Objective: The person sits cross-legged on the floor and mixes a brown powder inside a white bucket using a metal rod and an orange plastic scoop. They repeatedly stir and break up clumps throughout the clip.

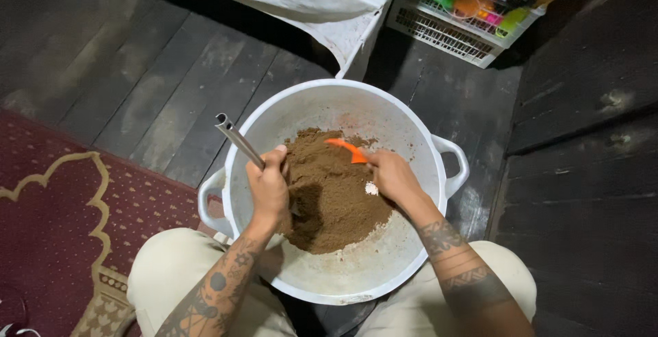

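In the head view, a big white basin (411, 138) with two side handles sits on the dark plank floor (137, 63), held between the person's knees at the near edge of the scene. Inside it lies a mound of brown crumbly mix (336, 200), heaped toward the middle and left, with bare white basin wall showing on the far and right sides and a smeared patch near the bottom. The left hand (269, 188) is closed in a fist around a metal handle (238, 140), which slants up and to the far left, its open end clear of the basin rim; its lower end is hidden in the mix. The right hand (392, 176) is curled around an orange scraper (347, 148), whose blade points left and rests on the top of the mound. A small white lump (371, 188) lies on the mix just beside the right hand. Both forearms are tattooed. To the left, a red rug (62, 227) with a gold border covers the floor. At the far side stand a white cloth-covered block (308, 1) and, to its right, a white basket (452, 32) with bright plastic items.
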